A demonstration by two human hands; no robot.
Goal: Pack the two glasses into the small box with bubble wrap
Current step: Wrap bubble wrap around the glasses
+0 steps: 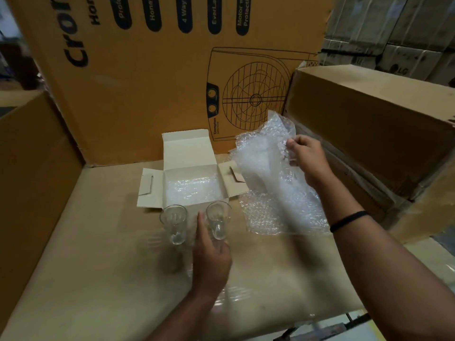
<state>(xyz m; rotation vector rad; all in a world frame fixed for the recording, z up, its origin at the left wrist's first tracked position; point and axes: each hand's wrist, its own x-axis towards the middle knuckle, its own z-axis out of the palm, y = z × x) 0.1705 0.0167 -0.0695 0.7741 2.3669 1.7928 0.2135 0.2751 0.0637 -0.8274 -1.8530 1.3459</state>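
Small white cardboard box (188, 153) stands open on the brown cardboard tabletop (98, 267), lid flap raised against the big yellow-brown printed carton (147, 82) behind it, side flaps spread. A layer of bubble wrap (192, 190) lines the box floor; I count the lining as done. The two clear tapered drinking glasses are both outside the box, upright, just in front of its near wall. The left-side glass (173, 225) stands free, nothing touching it. The right-side glass (218, 222) stands near it, the two apart. My left hand (211, 257) holds this second glass low down, thumb up along its side and fingers curled round the foot as far as I can make out. My right hand (305, 156) has its fingers pinching the upper edge of a loose sheet of clear bubble wrap (270, 188), which is lifted to the right of the box with its lower end lying on the tabletop. A thin black band (348, 220) is on the right wrist. A plain brown carton (369, 119) sits further right. My reading is that the task is at an early stage, with no glass wrapped and none in the box. Left to do is wrapping each glass, seating both on the lining, padding between them and closing the flaps.
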